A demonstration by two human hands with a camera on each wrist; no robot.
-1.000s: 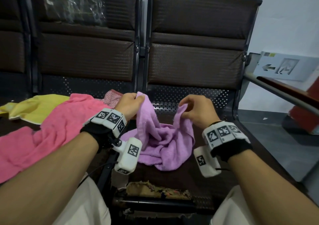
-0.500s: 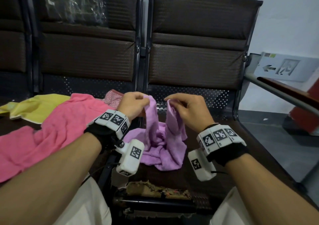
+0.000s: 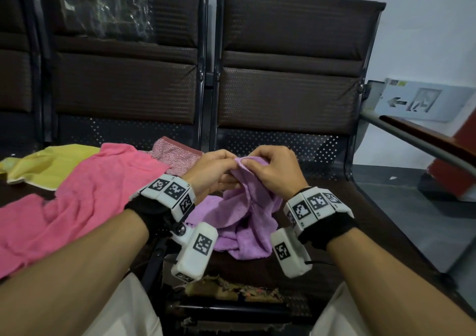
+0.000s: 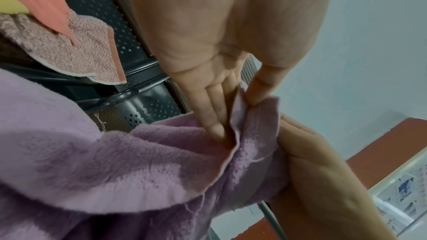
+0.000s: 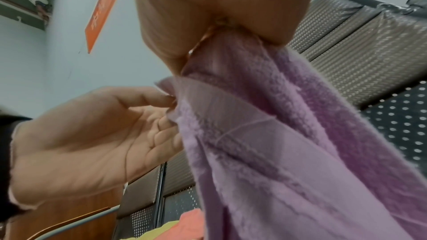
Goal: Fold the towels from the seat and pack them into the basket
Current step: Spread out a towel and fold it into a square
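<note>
now the hands have closed in: left hand (image 3: pixel 211 170) and right hand (image 3: pixel 273 172) meet at 12 o'clock, both pinching the purple towel (image 3: pixel 239 222) by its top edge, corners joined. first fold looks begun; the rest sags onto the seat (image 3: pixel 360 232).

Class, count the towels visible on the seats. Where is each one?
4. Purple towel held in both hands; pink towel left of it; yellow towel far left; speckled towel behind the pink. Others may be hidden.

dim, even light | edges warped | wrist views perhaps slightly soft
</note>
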